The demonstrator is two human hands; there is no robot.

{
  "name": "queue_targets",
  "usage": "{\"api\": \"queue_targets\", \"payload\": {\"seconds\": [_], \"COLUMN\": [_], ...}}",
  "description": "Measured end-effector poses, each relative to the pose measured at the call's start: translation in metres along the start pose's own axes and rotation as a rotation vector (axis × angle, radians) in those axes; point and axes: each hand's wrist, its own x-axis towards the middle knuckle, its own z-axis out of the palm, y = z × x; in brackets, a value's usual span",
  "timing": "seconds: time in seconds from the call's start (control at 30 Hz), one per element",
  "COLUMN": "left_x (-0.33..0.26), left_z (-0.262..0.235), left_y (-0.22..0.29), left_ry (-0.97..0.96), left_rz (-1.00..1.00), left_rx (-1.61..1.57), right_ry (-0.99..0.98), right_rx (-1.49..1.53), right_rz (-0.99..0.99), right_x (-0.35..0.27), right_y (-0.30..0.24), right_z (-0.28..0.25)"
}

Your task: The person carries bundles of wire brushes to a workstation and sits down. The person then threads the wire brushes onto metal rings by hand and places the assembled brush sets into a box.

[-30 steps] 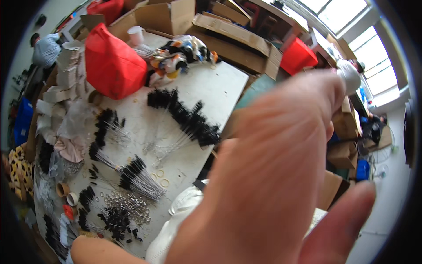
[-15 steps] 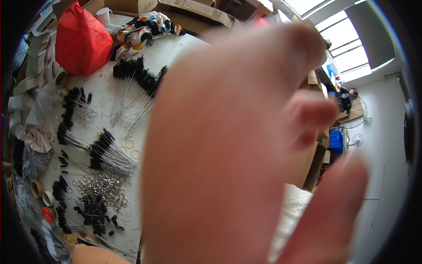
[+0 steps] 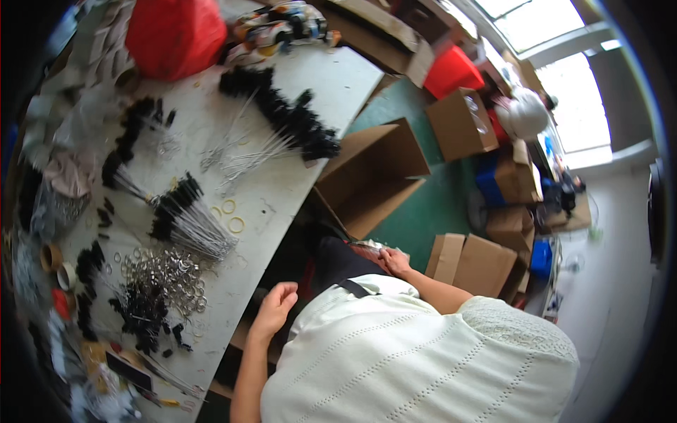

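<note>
My left hand [image 3: 275, 304] hangs with loosely curled fingers, holding nothing, just off the near edge of the white worktable [image 3: 282, 183]. My right hand [image 3: 395, 262] rests low on my dark lap, its fingertips on a small crinkly clear piece [image 3: 368, 247]; whether it grips the piece is too small to tell. My white ribbed top [image 3: 409, 359] fills the lower middle. Closest to my left hand on the table lie a heap of small metal rings [image 3: 166, 276] and a bundle of thin wires with black tips [image 3: 185, 218].
More black-tipped wire bundles [image 3: 282, 116] lie across the table, with three yellow rings [image 3: 229, 213], tape rolls [image 3: 58, 266] and a red bag [image 3: 173, 32]. An open cardboard box [image 3: 370, 176] stands on the green floor beside my lap, with further boxes [image 3: 479, 261] to the right.
A hand that covered most of the lens has dropped away. The view now takes in the table, my torso and both hands down at my lap.
</note>
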Motion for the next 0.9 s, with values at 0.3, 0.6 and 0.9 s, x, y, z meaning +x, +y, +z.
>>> {"api": "queue_targets", "payload": {"seconds": [0.3, 0.6, 0.9], "left_x": [0.118, 0.301, 0.337], "left_z": [0.091, 0.075, 0.077], "left_y": [-0.246, -0.37, -0.371], "left_ry": [0.194, 0.111, 0.211], "left_rz": [-0.426, -0.463, -0.312], "left_rx": [-0.251, -0.198, -0.526], "right_ry": [-0.317, -0.342, -0.334], "right_rx": [-0.304, -0.703, -0.746], "right_rz": [-0.464, -0.874, -0.779], "right_x": [0.096, 0.1, 0.115], "right_y": [-0.135, -0.123, -0.134], "right_z": [-0.029, 0.049, 0.056]}}
